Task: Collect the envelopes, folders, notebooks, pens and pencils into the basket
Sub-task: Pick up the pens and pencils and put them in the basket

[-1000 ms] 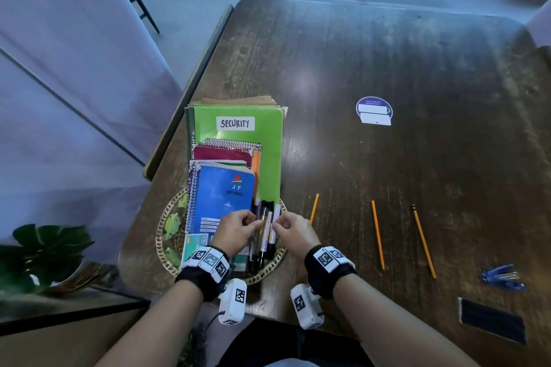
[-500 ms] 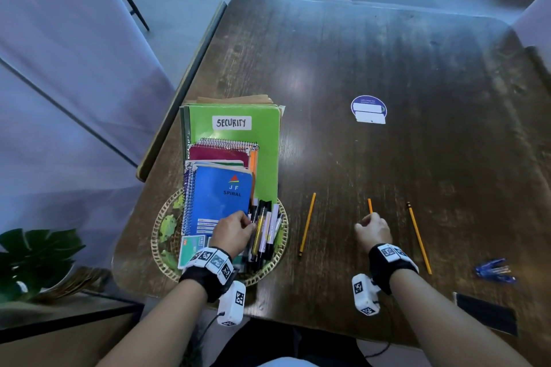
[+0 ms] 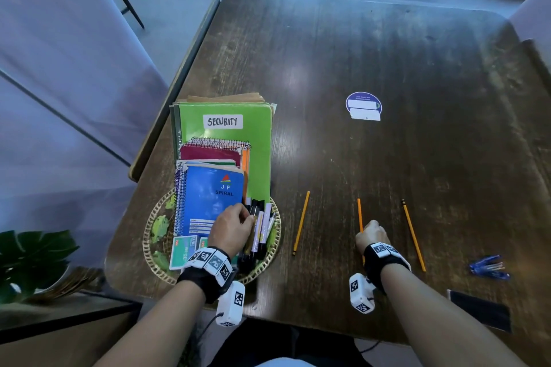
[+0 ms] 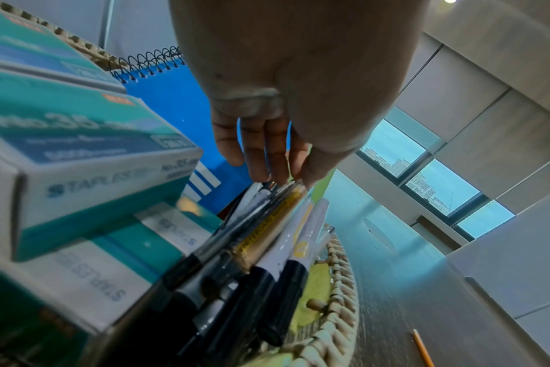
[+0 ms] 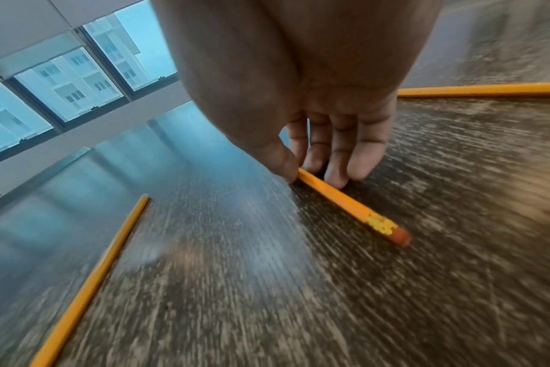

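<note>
A round wicker basket (image 3: 153,222) near the table's front left carries a green SECURITY folder (image 3: 258,158), spiral notebooks with a blue one (image 3: 208,197) on top, and several pens (image 3: 264,228). My left hand (image 3: 232,226) rests its fingertips on the upper ends of the pens (image 4: 267,236), beside the blue notebook (image 4: 179,99). Three yellow pencils lie on the table: a left one (image 3: 301,222), a middle one (image 3: 359,213) and a right one (image 3: 413,234). My right hand (image 3: 371,237) pinches the middle pencil (image 5: 346,203) between thumb and fingers, and the pencil still touches the wood.
Teal staple boxes (image 4: 79,149) sit in the basket's near side. A round purple sticker (image 3: 363,106) is on the table's middle, a blue plastic item (image 3: 489,267) and a black flat object (image 3: 480,310) at the front right. A leafy plant (image 3: 32,259) stands off the table's left.
My right hand left the pens in the basket, moved right across the table and closed its thumb and fingers on the middle pencil. The left hand stayed at the pens.
</note>
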### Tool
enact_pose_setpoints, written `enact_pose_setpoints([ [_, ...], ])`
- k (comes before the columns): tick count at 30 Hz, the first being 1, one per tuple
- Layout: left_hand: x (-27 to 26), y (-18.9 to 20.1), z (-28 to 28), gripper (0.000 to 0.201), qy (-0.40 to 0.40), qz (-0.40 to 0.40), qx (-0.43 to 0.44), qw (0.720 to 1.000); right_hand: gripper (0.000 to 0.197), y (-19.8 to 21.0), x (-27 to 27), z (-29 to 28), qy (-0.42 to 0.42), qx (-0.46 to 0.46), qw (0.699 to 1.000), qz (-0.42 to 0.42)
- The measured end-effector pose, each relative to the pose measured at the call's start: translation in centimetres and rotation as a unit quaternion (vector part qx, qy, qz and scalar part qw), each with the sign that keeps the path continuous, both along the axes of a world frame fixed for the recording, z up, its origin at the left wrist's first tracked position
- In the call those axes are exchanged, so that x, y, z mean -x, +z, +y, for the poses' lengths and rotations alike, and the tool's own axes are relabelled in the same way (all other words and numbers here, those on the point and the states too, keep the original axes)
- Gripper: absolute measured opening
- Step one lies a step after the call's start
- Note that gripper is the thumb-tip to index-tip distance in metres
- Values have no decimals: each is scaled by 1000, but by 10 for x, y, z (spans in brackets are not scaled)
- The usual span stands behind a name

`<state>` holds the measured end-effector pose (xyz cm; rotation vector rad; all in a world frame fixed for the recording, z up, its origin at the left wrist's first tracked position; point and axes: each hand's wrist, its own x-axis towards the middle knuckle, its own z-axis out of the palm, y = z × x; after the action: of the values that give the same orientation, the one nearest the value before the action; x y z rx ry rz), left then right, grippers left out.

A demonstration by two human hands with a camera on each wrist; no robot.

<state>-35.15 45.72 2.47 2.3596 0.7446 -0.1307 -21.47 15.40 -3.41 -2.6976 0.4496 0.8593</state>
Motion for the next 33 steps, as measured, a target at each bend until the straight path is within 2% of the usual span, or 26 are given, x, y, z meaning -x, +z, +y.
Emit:
enact_pose_setpoints([
  [4,-4,1,-5,20,-7,-32,19,999,26,9,2,9,-3,-46,999,9],
  [8,-8,5,-11,23,-29,-52,50,997,14,29,5,34,6,-132,991,-15],
  [12,-11,7,-13,21,-38,-68,86,993,11,57,21,75,55,-246,967,-29],
  [16,-13,12,-11,27,-35,-100,135,985,8,72,45,122,109,-311,942,-70],
  [20,-11,17,-7,21,-28,-109,137,984,10,77,72,156,133,-363,921,-53],
  [22,-9,15,-3,24,-19,-103,133,986,9,76,81,165,129,-381,915,-36],
  [25,-7,10,4,24,-2,-92,122,988,6,74,82,168,118,-375,919,-30],
  [30,-3,5,10,16,-26,-52,69,996,11,71,64,150,87,-301,948,-49],
  [33,1,2,12,13,-20,-26,66,997,11,61,49,135,64,-251,965,-37],
])
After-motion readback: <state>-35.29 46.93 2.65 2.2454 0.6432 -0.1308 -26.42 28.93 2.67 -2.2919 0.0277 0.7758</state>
